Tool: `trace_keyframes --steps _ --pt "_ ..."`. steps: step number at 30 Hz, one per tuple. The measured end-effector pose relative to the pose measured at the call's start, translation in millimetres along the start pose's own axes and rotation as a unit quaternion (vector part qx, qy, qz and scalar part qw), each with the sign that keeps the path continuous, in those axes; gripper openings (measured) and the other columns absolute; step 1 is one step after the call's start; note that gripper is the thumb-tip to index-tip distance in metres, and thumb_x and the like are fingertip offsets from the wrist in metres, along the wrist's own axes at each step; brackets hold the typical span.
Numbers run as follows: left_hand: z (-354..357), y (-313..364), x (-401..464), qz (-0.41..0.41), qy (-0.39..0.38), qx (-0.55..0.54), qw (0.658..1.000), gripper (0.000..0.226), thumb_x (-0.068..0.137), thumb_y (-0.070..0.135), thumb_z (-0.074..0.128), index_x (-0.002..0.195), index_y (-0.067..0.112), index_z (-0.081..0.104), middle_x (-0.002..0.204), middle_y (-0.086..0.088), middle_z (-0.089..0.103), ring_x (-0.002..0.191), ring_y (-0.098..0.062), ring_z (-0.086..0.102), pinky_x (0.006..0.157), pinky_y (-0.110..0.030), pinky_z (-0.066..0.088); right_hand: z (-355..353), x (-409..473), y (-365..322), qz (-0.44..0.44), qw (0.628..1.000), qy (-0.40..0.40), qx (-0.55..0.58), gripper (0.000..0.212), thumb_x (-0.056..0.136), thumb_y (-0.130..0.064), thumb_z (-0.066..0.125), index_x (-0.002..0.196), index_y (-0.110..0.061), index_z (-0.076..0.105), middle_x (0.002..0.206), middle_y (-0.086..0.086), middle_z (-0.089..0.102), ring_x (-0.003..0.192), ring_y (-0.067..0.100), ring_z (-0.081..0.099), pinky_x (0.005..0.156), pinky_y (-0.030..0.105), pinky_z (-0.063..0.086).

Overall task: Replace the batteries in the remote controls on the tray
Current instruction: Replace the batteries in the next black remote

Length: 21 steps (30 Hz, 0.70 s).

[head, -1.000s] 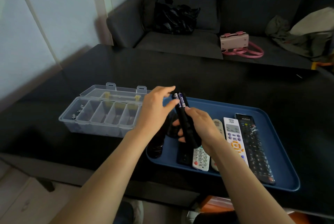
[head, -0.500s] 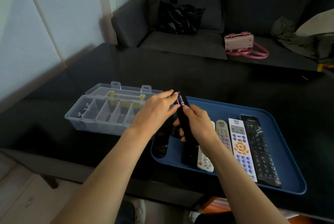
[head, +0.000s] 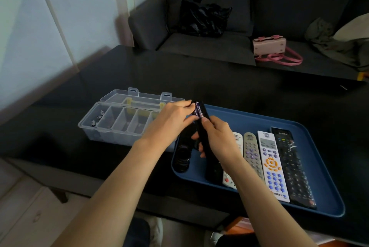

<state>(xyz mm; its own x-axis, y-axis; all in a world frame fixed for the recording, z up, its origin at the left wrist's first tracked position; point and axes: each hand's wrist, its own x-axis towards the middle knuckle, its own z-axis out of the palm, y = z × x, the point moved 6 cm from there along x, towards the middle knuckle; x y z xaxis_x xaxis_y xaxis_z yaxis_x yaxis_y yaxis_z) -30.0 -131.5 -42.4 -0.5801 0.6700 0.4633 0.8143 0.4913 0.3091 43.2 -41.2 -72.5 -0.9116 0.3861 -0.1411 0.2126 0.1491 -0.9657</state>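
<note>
My right hand (head: 216, 137) grips a slim black remote (head: 203, 127) above the left part of the blue tray (head: 319, 193), its open battery bay facing up. Purple batteries (head: 198, 111) sit in that bay at the far end. My left hand (head: 169, 122) pinches at the batteries with fingertips and thumb. On the tray lie several other remotes: a small white one (head: 229, 181), a grey one (head: 251, 147), a white one with an orange pad (head: 272, 165) and a long black one (head: 292, 167).
A clear compartment box (head: 119, 123) stands open left of the tray on the black table (head: 219, 79). A black round object (head: 182, 157) lies at the tray's left edge. Behind the table is a dark sofa with a black bag (head: 203, 17) and a pink purse (head: 269, 46).
The view has shifted a little, so the tray and box sit further right in frame. My left fingers have closed in on the batteries at the remote's far end.
</note>
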Motion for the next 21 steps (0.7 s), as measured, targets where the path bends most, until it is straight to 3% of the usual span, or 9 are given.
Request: trace_keyframes --steps 6,9,13,15,16,21 --pt "-1.7 -7.2 -1.4 0.021 -0.007 0.022 1.0 0.029 0.075 0.014 0.06 0.092 -0.007 0.07 0.098 -0.028 0.067 0.074 -0.036 0.07 0.061 -0.045 0.058 8.3 7.2 -8.2 -0.038 0.998 -0.011 -0.044 0.025 0.101 -0.026 0.039 0.098 -0.006 0.054 0.075 0.009 0.066 0.046 0.016 0.055 0.042 0.029 0.049" --pt "-10.2 -12.4 -5.5 0.023 0.005 0.015 1.0 0.026 0.076 0.013 0.059 0.089 -0.007 0.071 0.096 -0.024 0.069 0.071 -0.03 0.071 0.072 -0.027 0.053 17.6 8.4 -13.1 -0.046 0.998 -0.028 -0.033 0.025 0.101 -0.025 0.04 0.096 -0.005 0.054 0.075 0.011 0.065 0.046 0.016 0.056 0.04 0.026 0.048" --pt "-30.3 -28.8 -9.3 -0.013 0.07 -0.024 0.997 0.024 0.083 0.004 0.06 0.105 -0.003 0.067 0.109 -0.017 0.067 0.094 -0.021 0.067 0.087 -0.02 0.049 33.4 7.0 -18.9 -0.057 0.997 -0.055 -0.01 0.02 0.102 -0.025 0.039 0.091 -0.014 0.052 0.072 0.008 0.065 0.043 0.013 0.055 0.04 0.026 0.049" --pt "-40.0 -35.2 -12.8 -0.049 0.107 -0.073 0.99 0.024 0.083 0.005 0.065 0.107 0.001 0.067 0.107 -0.012 0.069 0.093 -0.01 0.062 0.085 0.0 0.038 34.1 8.3 -21.7 -0.064 0.996 -0.052 -0.014 0.02 0.101 -0.026 0.04 0.089 -0.016 0.052 0.072 0.007 0.066 0.042 0.014 0.055 0.04 0.026 0.049" --pt "-43.3 -37.4 -14.2 -0.072 0.122 -0.098 0.985 0.024 0.083 0.009 0.067 0.106 0.004 0.068 0.103 -0.009 0.07 0.09 -0.006 0.06 0.081 0.003 0.037 33.8 8.8 -22.4 -0.065 0.996 -0.053 -0.017 0.019 0.101 -0.026 0.04 0.09 -0.016 0.052 0.072 0.007 0.067 0.042 0.014 0.055 0.04 0.026 0.049" --pt "-44.8 -46.1 -18.7 -0.164 0.175 -0.135 0.961 0.014 0.081 0.013 0.07 0.094 0.008 0.073 0.086 -0.004 0.073 0.077 -0.007 0.063 0.071 -0.006 0.043 39.6 5.1 -20.5 -0.065 0.995 -0.065 -0.031 0.018 0.101 -0.027 0.041 0.091 -0.017 0.053 0.075 0.008 0.066 0.045 0.012 0.056 0.042 0.026 0.05"
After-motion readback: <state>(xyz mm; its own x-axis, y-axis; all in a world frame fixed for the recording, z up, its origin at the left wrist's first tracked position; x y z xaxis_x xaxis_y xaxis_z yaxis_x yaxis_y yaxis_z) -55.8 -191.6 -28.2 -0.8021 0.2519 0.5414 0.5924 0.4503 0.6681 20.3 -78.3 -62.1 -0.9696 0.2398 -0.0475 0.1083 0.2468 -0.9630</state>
